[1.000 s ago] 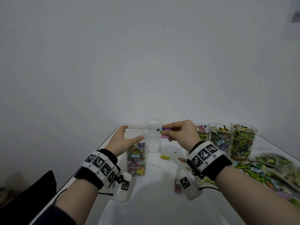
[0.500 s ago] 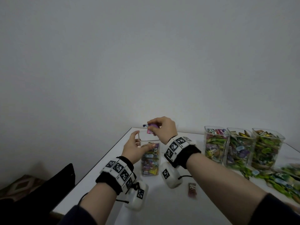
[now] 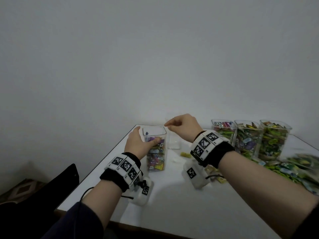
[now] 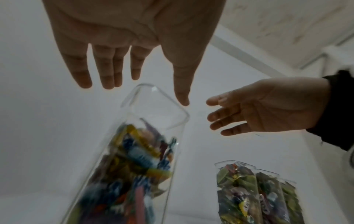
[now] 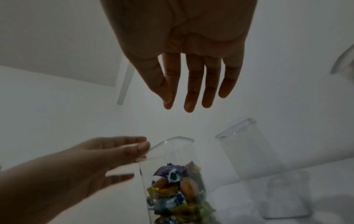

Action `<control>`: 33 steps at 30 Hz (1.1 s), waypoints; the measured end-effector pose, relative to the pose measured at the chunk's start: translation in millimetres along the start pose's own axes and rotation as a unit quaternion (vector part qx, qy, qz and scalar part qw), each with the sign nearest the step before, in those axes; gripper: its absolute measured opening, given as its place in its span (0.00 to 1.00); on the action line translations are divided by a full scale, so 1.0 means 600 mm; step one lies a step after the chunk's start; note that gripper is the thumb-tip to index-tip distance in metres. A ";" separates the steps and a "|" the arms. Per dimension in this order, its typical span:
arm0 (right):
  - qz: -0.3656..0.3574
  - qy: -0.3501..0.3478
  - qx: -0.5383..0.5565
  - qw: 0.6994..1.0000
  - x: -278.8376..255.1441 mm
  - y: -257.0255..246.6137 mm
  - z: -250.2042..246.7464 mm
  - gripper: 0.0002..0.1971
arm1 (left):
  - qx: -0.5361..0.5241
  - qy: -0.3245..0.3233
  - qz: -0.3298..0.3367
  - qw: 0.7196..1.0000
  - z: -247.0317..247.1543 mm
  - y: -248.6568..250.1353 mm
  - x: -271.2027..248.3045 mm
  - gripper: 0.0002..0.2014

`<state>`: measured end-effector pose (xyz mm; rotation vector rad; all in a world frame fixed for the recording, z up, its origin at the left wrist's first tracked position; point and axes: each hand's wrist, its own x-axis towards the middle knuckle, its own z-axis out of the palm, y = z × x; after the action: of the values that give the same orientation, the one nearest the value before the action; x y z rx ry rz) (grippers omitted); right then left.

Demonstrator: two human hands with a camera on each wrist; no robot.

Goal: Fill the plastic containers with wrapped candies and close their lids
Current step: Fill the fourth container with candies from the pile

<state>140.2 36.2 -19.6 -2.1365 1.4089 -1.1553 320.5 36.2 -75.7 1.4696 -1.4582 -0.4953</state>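
A clear plastic container, about two-thirds full of mixed wrapped candies, stands near the table's left edge. My left hand brackets its left side with straight fingers, and the thumb touches the wall by the rim. My right hand hovers just above and right of the open rim. Its fingers are straight and hold nothing. A purple candy lies on top of the pile inside.
An empty clear container stands behind the first one. Three full containers line up at the right, with a heap of loose green candies in front. A yellow candy lies between them. A black chair stands left of the table.
My right hand carried the purple candy leftward over the container and let it go. The candy now lies inside, and the hand is empty with straight fingers. The left hand stayed at the container.
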 end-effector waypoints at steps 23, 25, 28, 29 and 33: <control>0.225 -0.299 -0.345 0.861 -0.246 0.200 -0.132 0.41 | 0.422 -0.456 0.133 0.772 0.207 0.066 -0.089 0.44; 0.237 -0.285 -0.360 0.856 -0.236 0.208 -0.122 0.44 | 0.430 -0.431 0.127 0.783 0.217 0.064 -0.075 0.48; 0.241 -0.268 -0.368 0.857 -0.216 0.215 -0.108 0.48 | 0.442 -0.396 0.115 0.797 0.228 0.062 -0.053 0.53; 0.241 -0.261 -0.366 0.860 -0.210 0.216 -0.104 0.49 | 0.444 -0.389 0.109 0.800 0.232 0.062 -0.047 0.54; 0.232 -0.239 -0.342 0.879 -0.188 0.219 -0.091 0.49 | 0.446 -0.396 0.086 0.798 0.245 0.059 -0.027 0.57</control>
<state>-2.5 83.4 -121.5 -2.0626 2.0890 0.0900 176.9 7.3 -117.3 1.9038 -2.7333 -0.3132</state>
